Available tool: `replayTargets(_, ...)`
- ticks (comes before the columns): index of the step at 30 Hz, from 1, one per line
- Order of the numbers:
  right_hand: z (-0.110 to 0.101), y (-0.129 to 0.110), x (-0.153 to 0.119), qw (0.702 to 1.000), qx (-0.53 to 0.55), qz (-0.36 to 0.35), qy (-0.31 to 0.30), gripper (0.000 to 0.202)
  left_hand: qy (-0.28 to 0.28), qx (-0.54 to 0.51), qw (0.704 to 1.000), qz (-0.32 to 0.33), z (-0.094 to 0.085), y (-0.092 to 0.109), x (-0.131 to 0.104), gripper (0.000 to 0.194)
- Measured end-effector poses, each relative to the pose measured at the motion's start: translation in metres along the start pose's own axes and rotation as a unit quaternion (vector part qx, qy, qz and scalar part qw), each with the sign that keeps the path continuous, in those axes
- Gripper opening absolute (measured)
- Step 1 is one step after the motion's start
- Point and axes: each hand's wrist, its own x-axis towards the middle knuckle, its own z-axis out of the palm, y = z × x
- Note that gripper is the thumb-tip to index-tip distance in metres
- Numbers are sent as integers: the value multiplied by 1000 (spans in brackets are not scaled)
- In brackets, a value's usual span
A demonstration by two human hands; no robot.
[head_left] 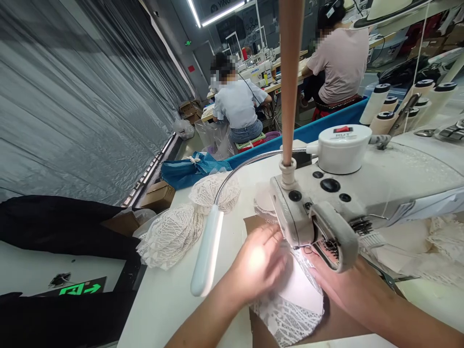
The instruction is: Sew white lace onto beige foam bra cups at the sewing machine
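A white lace fabric piece [292,321] with a smooth pale panel lies under the head of a sewing machine [295,212]. My left hand [259,261] is on its left side, fingers bent together and pressing the cloth close to the needle area. On the other side, my right hand [340,282] grips the lace edge, its thumb along the border; the machine head hides part of its fingers. The needle itself is hidden behind the head. A lamp [208,253] on a bendy metal neck shines onto my left hand.
Stacks of lace pieces [172,237] lie on the white table [155,309] at left. Thread cones [375,104] stand behind the machine, with more lace [445,241] at right. Scissors [386,278] rest near my right wrist. Two people [239,108] sit at machines farther back.
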Motion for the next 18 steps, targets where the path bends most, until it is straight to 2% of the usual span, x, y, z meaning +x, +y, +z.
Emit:
replayTargets(4,1,0,-4,999,4,8,-32,32,-23,-10,999,30,14,23,-8,26)
replayTargets(9,1,1,-10,999,34,-9,-31,35,-30,42,998,28,31,17,-11,29)
replayTargets(13,4,2,-18,994,85,-18,-65,36,-44,64,995,59,25,8,-12,24)
replayTargets(16,10,3,-23,994,66,-9,-91,40,-40,80,993,82,19,6,-12,24)
replayTargets(18,12,4,-25,996,43,-7,-78,44,-39,87,991,93,18,5,-12,27)
